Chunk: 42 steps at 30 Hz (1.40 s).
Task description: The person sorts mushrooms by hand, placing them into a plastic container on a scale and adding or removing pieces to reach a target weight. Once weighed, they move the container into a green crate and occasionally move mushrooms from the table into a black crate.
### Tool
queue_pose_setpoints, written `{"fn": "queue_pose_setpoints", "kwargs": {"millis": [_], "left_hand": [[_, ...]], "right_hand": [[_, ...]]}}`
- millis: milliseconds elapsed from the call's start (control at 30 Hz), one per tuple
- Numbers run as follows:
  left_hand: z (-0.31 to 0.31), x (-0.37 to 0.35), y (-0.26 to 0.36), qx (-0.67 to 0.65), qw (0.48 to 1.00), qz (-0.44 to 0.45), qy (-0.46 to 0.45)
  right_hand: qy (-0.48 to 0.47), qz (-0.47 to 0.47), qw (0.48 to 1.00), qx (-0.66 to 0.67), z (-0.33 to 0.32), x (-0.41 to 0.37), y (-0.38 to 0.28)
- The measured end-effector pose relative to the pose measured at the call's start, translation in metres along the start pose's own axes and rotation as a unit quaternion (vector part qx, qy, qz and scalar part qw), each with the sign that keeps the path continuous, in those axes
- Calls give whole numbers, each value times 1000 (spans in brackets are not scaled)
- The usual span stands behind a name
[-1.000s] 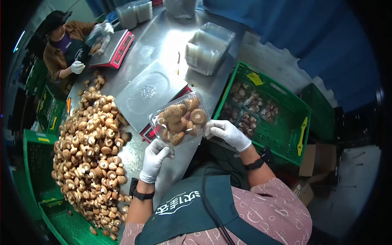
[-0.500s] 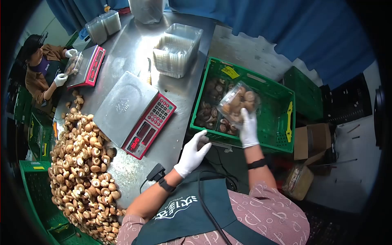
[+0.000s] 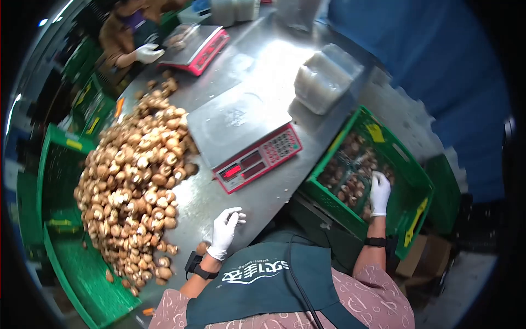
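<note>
My right hand [image 3: 379, 194], in a white glove, is down inside the green crate [image 3: 350, 211]. Its fingers are bent over a clear pack of mushrooms [image 3: 388, 173], which the hand partly hides. Beside that pack lie other clear packs of mushrooms [image 3: 350, 186]. My left hand [image 3: 223, 233], also gloved, hovers over the near edge of the metal table with nothing in it, its fingers loosely bent and apart. The red-and-silver scale [image 3: 241, 126] is the nearest large thing beyond it, with its display lit red.
A big heap of loose mushrooms [image 3: 137, 192] covers the table's left side, beside green crates [image 3: 66, 164]. Stacked clear trays [image 3: 323, 82] stand at the back right. Across the table, a co-worker's gloved hand [image 3: 149, 53] is near a second scale [image 3: 203, 52] bearing a pack.
My view has swung left. The mushroom pack in my right hand has gone down among the packs in the crate. My left hand has moved from the crate's edge to over the table.
</note>
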<state>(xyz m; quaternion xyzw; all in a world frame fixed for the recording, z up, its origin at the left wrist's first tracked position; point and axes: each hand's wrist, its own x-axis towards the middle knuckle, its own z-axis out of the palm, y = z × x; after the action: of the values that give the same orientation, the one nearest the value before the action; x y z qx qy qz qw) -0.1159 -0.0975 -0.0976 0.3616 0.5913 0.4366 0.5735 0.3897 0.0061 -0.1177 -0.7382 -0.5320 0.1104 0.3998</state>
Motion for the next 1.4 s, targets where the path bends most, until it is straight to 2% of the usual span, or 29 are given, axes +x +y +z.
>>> {"fn": "queue_pose_setpoints", "kwargs": {"millis": [67, 133, 200, 233, 267, 333, 367, 400, 467, 567, 633, 667, 767, 800, 867, 900, 933, 1000, 1067, 1133, 1200, 1233, 1267, 1300, 1333, 1400], "left_hand": [[-7, -12, 0, -16, 1000, -2, 26], [-11, -23, -2, -19, 998, 30, 43], [-18, -35, -4, 14, 997, 55, 54], [-21, -42, -5, 14, 997, 35, 69], [-26, -51, -6, 58, 994, 47, 79], [-29, -71, -11, 81, 989, 30, 122], [-32, -82, -11, 111, 983, 14, 147], [-34, -95, -13, 137, 977, -5, 165], [-35, -120, -23, 112, 967, -21, 227], [-29, -152, -52, 48, 949, -33, 309], [-21, -172, -65, -11, 928, -30, 372], [-17, -180, -77, -39, 913, -36, 406], [-14, -193, -105, -26, 890, -23, 455], [-13, -190, -105, -30, 888, -26, 459], [-16, -179, -102, 56, 864, 2, 500], [-17, -169, -84, 109, 835, -28, 538], [-20, -158, -68, 108, 835, -31, 539], [-30, -138, -47, 352, 738, 68, 572], [-41, -123, -41, 374, 758, 50, 532], [-45, -110, -49, 398, 774, 36, 492], [-54, -98, -76, 275, 834, 18, 477], [-58, -100, -70, -2, 904, 5, 428], [-60, -102, -70, 1, 906, 6, 422], [-61, -104, -71, -188, 888, 20, 420], [-61, -107, -71, -372, 835, 33, 404], [-60, -112, -72, -412, 818, 31, 400]], "right_hand": [[-67, 13, 989, 134, 27, 42, -109], [-62, -93, 981, 162, 57, 79, -179], [-30, -184, 968, 170, 96, 123, -212], [-9, -195, 974, 112, 101, 132, -241], [-13, -228, 969, 90, 114, 154, -242], [5, -243, 968, 55, 160, 225, -201], [-52, -201, 976, 69, 180, 259, -176], [-81, -238, 967, -28, 189, 287, -157], [-176, -262, 946, -72, 209, 330, -130], [-227, -296, 928, -18, 225, 349, -125], [-172, -284, 933, -142, 216, 343, -137], [-177, -291, 929, -145, 218, 347, -135], [-52, -275, 945, -167, 217, 344, -130], [-56, -280, 944, -167, 210, 330, -143], [-25, -224, 959, -171, 194, 309, -164], [0, -195, 964, -178, 204, 338, -143], [-2, -196, 964, -180, 201, 330, -153], [99, -107, 982, -122, 172, 276, -213], [139, -114, 976, -123, 169, 298, -208], [173, -229, 954, -86, 155, 287, -236], [117, -361, 923, -64, 165, 287, -226], [61, -392, 918, -4, 172, 256, -238], [3, -422, 905, 55, 179, 213, -258], [-28, -449, 892, 37, 189, 181, -267], [-61, -477, 877, 20, 199, 153, -274], [-182, -491, 848, 80, 212, 110, -283]]}}
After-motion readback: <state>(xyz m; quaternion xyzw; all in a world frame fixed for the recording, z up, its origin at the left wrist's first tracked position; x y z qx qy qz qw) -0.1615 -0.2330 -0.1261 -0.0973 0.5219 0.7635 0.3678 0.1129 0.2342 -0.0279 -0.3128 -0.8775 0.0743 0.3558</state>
